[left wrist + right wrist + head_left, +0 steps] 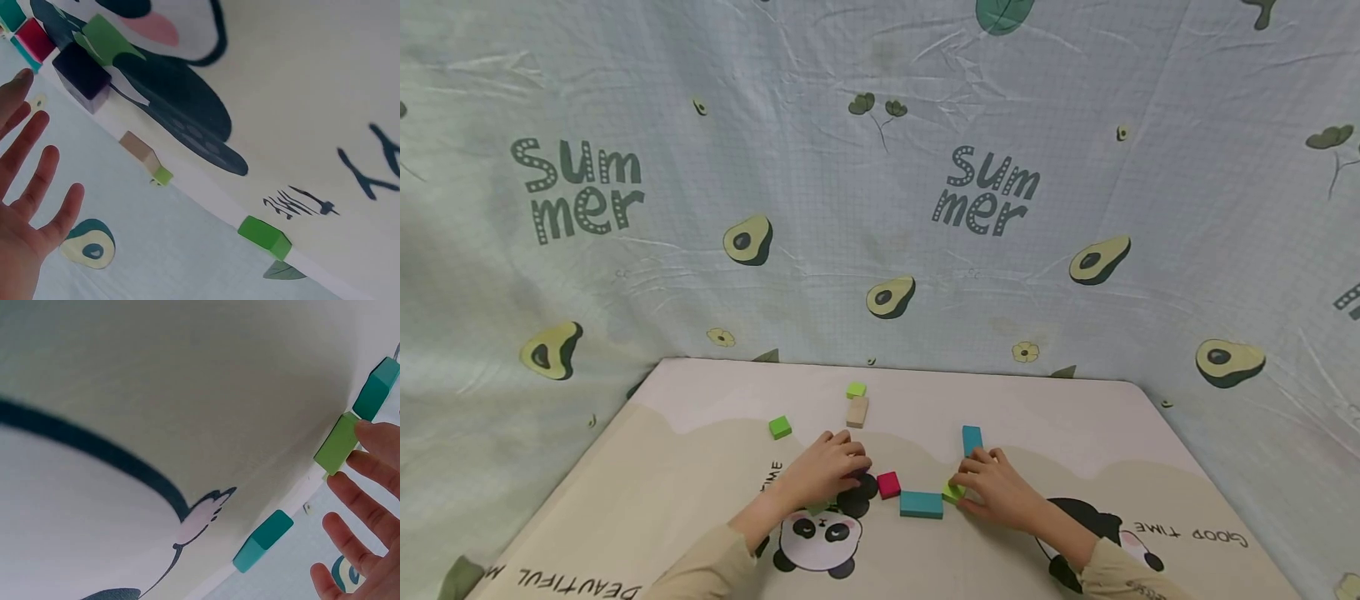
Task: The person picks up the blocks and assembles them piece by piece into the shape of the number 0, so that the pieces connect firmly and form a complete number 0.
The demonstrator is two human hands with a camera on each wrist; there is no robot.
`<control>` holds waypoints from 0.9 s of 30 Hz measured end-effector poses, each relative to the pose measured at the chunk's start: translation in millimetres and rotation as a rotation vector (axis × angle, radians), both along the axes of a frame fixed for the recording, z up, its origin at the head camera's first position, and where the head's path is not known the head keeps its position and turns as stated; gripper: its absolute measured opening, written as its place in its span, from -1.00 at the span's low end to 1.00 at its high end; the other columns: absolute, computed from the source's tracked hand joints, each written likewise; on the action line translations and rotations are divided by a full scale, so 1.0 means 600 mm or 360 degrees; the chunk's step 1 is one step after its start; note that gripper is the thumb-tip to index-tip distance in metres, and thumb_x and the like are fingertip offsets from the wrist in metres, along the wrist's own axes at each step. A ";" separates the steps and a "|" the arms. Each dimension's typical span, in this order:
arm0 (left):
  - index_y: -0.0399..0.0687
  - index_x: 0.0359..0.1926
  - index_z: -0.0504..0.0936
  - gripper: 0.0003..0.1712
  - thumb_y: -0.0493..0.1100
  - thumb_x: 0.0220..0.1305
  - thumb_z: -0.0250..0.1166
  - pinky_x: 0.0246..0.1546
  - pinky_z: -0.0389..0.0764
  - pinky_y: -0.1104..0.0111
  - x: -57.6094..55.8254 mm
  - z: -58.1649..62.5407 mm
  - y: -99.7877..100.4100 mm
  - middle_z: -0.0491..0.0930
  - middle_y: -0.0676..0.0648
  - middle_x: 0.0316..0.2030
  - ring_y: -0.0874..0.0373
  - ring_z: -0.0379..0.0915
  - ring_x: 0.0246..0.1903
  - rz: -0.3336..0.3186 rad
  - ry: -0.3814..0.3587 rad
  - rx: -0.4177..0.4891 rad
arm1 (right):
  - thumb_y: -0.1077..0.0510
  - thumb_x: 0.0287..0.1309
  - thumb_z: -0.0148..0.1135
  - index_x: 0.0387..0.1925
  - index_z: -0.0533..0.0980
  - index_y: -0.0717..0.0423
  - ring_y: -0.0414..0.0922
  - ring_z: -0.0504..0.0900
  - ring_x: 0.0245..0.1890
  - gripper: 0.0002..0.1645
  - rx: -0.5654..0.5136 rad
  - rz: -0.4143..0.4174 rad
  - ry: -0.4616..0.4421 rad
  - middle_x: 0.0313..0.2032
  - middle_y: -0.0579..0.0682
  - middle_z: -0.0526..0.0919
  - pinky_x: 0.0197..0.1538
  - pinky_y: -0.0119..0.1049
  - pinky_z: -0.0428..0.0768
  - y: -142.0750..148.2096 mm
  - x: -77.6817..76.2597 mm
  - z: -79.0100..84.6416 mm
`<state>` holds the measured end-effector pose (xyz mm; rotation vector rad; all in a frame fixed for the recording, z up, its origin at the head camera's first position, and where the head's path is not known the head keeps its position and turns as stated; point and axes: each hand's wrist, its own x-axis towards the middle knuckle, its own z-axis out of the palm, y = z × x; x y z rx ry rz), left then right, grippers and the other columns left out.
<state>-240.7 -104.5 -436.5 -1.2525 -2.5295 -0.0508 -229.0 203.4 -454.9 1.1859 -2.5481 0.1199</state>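
My left hand [823, 471] hovers low over the table, fingers relaxed and apart. The left wrist view shows these fingers [44, 162] beside a dark block [82, 74], holding nothing. Behind that block lies a green block [111, 39], mostly hidden by the hand in the head view. With thumb and fingertips, my right hand [1000, 492] pinches a light green block [337, 442] on the table. This block sits at the right end of a flat blue block [921, 504]. A red block [888, 485] lies just left of the blue one.
Another blue block [972, 440] lies beyond my right hand. Farther back are a wooden block [857, 412], a small light green block [856, 390] behind it, and a green block [780, 427] to the left. A printed curtain [820, 183] hangs behind the panda-patterned table [715, 400].
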 end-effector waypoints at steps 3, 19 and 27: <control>0.10 -0.15 0.58 -0.68 0.01 0.03 0.29 -0.23 0.38 0.31 -0.002 0.001 -0.005 0.56 0.08 -0.24 0.20 0.33 -0.23 0.0032 -0.0046 -0.0014 | 0.01 -0.15 0.34 -0.38 0.57 -0.17 -0.26 0.26 -0.34 -0.81 -0.0010 0.0011 -0.0002 -0.40 -0.24 0.52 -0.26 -0.24 0.21 0.001 0.000 0.000; 0.01 0.06 0.47 -0.31 0.10 -0.16 0.39 -0.23 0.36 0.24 -0.019 0.003 -0.026 0.51 0.04 -0.03 0.13 0.29 -0.12 0.0109 -0.0246 -0.0122 | -0.02 -0.12 0.32 -0.34 0.57 -0.17 -0.26 0.29 -0.32 -0.79 0.0009 0.0000 -0.0061 -0.36 -0.24 0.55 -0.25 -0.25 0.20 0.002 -0.004 -0.001; 0.02 0.08 0.46 -0.31 0.03 -0.19 0.36 -0.24 0.37 0.21 -0.023 -0.004 -0.022 0.50 0.05 0.00 0.14 0.29 -0.12 0.0137 -0.0331 -0.0130 | -0.02 -0.14 0.33 -0.34 0.57 -0.16 -0.26 0.28 -0.32 -0.78 0.0029 -0.0017 -0.0069 -0.38 -0.24 0.54 -0.25 -0.26 0.19 0.002 -0.003 0.001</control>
